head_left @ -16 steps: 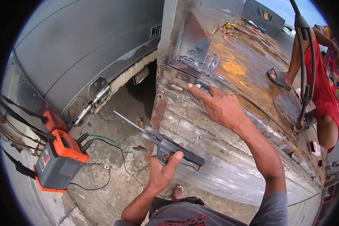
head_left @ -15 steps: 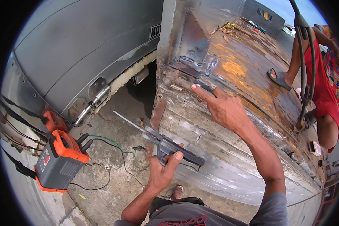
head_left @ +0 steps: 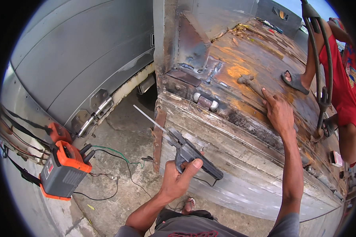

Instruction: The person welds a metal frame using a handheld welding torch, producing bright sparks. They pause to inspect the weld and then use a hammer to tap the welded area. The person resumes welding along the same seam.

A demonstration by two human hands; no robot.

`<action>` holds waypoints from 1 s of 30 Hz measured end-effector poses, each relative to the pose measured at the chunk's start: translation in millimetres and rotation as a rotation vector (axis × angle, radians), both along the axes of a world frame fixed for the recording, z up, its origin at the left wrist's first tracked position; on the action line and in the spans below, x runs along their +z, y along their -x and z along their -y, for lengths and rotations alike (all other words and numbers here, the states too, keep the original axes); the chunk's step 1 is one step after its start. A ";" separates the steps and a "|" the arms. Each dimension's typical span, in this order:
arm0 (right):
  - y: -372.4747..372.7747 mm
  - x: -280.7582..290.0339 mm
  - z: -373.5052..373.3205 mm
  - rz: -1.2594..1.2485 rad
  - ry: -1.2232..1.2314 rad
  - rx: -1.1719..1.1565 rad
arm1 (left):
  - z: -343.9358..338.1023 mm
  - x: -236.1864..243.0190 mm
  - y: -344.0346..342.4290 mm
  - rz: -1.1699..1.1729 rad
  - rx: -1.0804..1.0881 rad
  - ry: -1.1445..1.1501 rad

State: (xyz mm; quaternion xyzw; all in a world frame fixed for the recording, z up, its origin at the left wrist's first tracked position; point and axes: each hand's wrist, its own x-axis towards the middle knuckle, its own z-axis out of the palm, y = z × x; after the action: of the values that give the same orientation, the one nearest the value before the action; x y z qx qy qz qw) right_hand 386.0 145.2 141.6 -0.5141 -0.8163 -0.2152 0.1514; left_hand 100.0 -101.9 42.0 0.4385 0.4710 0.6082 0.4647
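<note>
My left hand (head_left: 180,175) is closed round the dark grip of a welding electrode holder (head_left: 197,156). A thin grey welding rod (head_left: 148,117) sticks out of its jaws toward the upper left. My right hand (head_left: 280,114) is over the rusty metal bed (head_left: 229,59), fingers curled round the handle of a hammer (head_left: 254,84). The hammer's head points left and lies on or just over the plate; contact cannot be told. Left of it, at the bed's edge, sits a short hinge barrel (head_left: 205,102) with shiny rounded ends. Behind that stands a welded upright with a triangular gusset (head_left: 194,43).
An orange and grey welding machine (head_left: 67,170) hangs at the left, its cables trailing over the concrete floor (head_left: 114,154). A grey panel (head_left: 83,51) with a hinge (head_left: 94,116) fills the upper left. At the right, a person in red shorts (head_left: 340,79) stands on the bed beside hanging dark cables (head_left: 318,59).
My right hand has carried the hammer rightward, off the bed's edge and over the plate, uncovering the hinge barrel. My left hand has shifted slightly right and down with the electrode holder.
</note>
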 end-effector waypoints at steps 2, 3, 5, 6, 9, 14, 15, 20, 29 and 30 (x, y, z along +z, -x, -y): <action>-16.1 -9.9 -6.1 0.020 -0.084 0.097 | -8.9 6.7 -9.0 -0.012 -0.030 0.007; -5.4 -7.0 3.1 -0.028 -0.075 0.134 | -12.7 10.9 -13.4 0.000 -0.021 0.009; 19.2 0.2 43.6 -0.124 -0.053 0.207 | -21.6 19.2 -24.5 0.025 -0.003 0.013; 23.8 2.2 65.8 -0.247 0.164 0.357 | -27.1 19.5 -29.3 0.000 0.005 0.006; 33.4 -8.5 111.6 -0.504 0.704 0.619 | -48.0 26.6 -46.2 -0.071 0.051 -0.080; 45.4 -23.0 114.4 -0.662 0.720 0.548 | -92.8 53.5 -54.9 -0.320 -0.048 -0.312; 46.5 -22.2 109.4 -0.714 0.707 0.526 | -103.5 55.8 -54.4 -0.387 -0.078 -0.381; 55.1 -22.9 89.9 -0.822 0.591 0.516 | -119.7 59.4 -45.5 -0.240 -0.236 -0.192; 89.2 -28.9 68.5 -0.652 0.324 0.546 | -118.1 26.6 -23.9 -0.160 0.085 0.031; 92.1 -29.4 67.5 -0.645 0.329 0.541 | -117.5 26.0 -22.3 -0.155 0.116 0.039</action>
State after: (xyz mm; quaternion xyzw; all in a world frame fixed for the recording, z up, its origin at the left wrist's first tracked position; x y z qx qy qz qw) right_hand 294.0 77.7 112.2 -0.3405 -0.8557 0.1357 0.3652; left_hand 122.4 15.6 68.1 0.4473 0.5419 0.5888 0.3994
